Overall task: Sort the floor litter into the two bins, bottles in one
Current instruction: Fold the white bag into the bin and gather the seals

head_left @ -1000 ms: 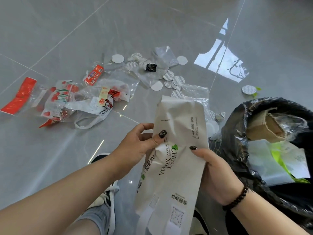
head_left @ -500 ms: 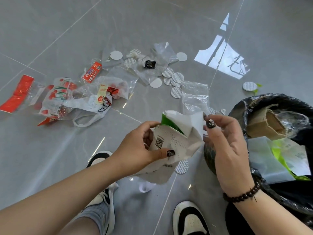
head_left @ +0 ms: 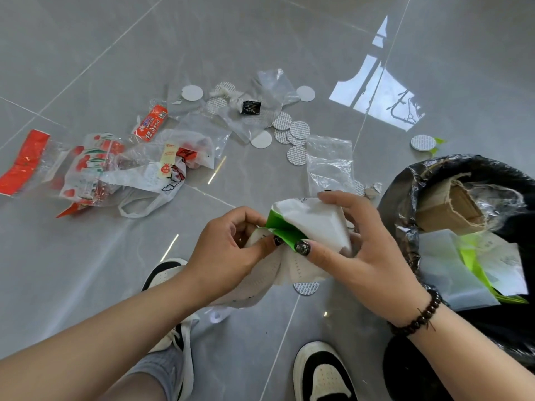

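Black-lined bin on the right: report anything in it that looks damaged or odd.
In the black-lined bin, a cardboard tube lies tilted against the rim, its open end torn and ragged. Clear film is crumpled over it. Nothing has spilled out.

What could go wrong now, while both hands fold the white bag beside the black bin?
The white bag, gripped by the left hand and right hand, may spring open and miss the black bin, which already looks full. A round seal lies underneath, near the shoes, and might be overlooked or stepped on.
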Tool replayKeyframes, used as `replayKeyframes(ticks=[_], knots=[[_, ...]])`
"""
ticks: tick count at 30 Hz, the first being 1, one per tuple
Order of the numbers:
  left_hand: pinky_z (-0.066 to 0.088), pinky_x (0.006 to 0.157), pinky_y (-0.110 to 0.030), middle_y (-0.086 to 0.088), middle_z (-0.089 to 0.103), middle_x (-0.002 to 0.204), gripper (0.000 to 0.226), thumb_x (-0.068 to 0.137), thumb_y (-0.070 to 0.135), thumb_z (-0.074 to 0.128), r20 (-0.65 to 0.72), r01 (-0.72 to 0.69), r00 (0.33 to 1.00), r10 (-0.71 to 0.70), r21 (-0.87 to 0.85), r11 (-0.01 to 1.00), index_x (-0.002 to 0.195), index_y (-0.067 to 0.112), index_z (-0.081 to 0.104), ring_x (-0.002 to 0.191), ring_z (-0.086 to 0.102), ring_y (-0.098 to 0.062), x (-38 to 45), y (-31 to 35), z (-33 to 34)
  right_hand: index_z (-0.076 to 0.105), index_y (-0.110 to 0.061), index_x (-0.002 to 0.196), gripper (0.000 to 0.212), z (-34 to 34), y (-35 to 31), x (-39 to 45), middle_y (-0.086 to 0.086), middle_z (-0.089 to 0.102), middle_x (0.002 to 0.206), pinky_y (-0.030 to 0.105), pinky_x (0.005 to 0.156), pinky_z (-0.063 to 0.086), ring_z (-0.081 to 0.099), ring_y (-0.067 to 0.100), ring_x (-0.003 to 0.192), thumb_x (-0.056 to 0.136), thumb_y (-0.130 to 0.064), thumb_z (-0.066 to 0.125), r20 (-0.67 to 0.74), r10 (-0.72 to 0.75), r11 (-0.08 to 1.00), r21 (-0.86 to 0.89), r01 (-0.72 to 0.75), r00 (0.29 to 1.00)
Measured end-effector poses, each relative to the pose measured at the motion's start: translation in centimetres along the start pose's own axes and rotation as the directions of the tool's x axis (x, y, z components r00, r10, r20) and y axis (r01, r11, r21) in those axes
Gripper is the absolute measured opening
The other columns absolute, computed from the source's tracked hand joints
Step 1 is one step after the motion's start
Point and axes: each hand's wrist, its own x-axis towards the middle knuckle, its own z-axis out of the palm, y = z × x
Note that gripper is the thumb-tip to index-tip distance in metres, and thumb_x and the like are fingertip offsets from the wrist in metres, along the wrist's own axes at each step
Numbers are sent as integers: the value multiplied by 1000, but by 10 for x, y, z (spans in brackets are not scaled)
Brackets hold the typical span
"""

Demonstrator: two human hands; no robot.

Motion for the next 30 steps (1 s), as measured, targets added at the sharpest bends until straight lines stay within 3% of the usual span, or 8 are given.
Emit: replayKeyframes(ticks=[5, 11, 15, 18, 22, 25, 27, 30], knots=[[51, 66, -30, -9, 71, 79, 38, 62, 36, 74, 39, 130, 991, -126, -138, 982, 89, 10, 69, 70, 63, -14, 2, -3, 1, 46, -42, 124, 81, -2, -4, 5, -5, 54, 121, 43, 91, 52, 57, 16, 114, 53, -55, 82, -6, -70, 996, -56, 69, 998], [53, 81, -24, 0, 69, 111, 76, 69, 27, 86, 410, 312, 883, -230, -145, 939, 131, 15, 45, 102, 67, -12, 3, -8, 3, 67, -24, 96, 38, -7, -1, 14, 3, 70, 96, 39, 77, 59, 70, 19, 83, 75, 8, 72, -199, 51, 964, 266, 4, 979], [52, 74, -19, -6, 62, 119, 95, 62, 31, 82, 454, 345, 843, -287, -47, 938, 139, 31, 27, 97, 66, -6, -4, -8, 4, 69, -12, 97, 35, -10, 12, 16, 8, 72, 96, 29, 69, 57, 68, 21, 85, 64, -10, 80, -147, 206, 818, 568, -88, 967], [53, 73, -19, -2, 68, 116, 71, 68, 19, 77, 376, 295, 901, -217, -161, 942, 132, 23, 46, 98, 68, -8, 0, -9, 7, 70, -11, 104, 66, -5, 17, 14, 13, 71, 104, 38, 81, 57, 68, 24, 97, 45, -33, 90, -71, 205, 761, 638, -114, 976], [52, 78, -18, 8, 73, 105, 60, 67, 15, 85, 360, 223, 919, -162, -134, 966, 120, 19, 57, 98, 68, -7, 4, -11, 6, 67, -24, 111, 63, 1, 20, 14, 9, 67, 116, 42, 93, 52, 63, 20, 111, 52, -30, 88, -110, 94, 895, 445, -35, 989], [47, 68, -7, 7, 69, 80, 51, 59, -10, 83, 277, 189, 945, -172, -35, 981, 94, 17, 57, 73, 64, 12, 10, -11, 10, 59, -25, 125, 57, 3, 24, 14, 9, 59, 125, 41, 101, 45, 56, 20, 121, 72, -14, 75, -98, -129, 957, 248, 150, 987], [41, 59, -1, 9, 55, 73, 45, 75, -19, 68, 226, 236, 943, -245, 66, 970, 75, 21, 49, 55, 56, 17, 14, -7, 13, 52, -19, 131, 67, 5, 24, 12, 2, 58, 129, 27, 101, 43, 53, 12, 123, 72, 12, 60, -83, -286, 956, 40, 290, 955], [41, 54, -1, 14, 58, 71, 34, 91, -5, 56, 328, 420, 856, -399, 9, 908, 74, 23, 52, 61, 58, 11, 11, -8, 11, 50, -9, 130, 73, 9, 26, 12, -3, 54, 130, 16, 98, 41, 52, 3, 122, 65, 24, 51, -126, -475, 867, -237, 439, 871]])
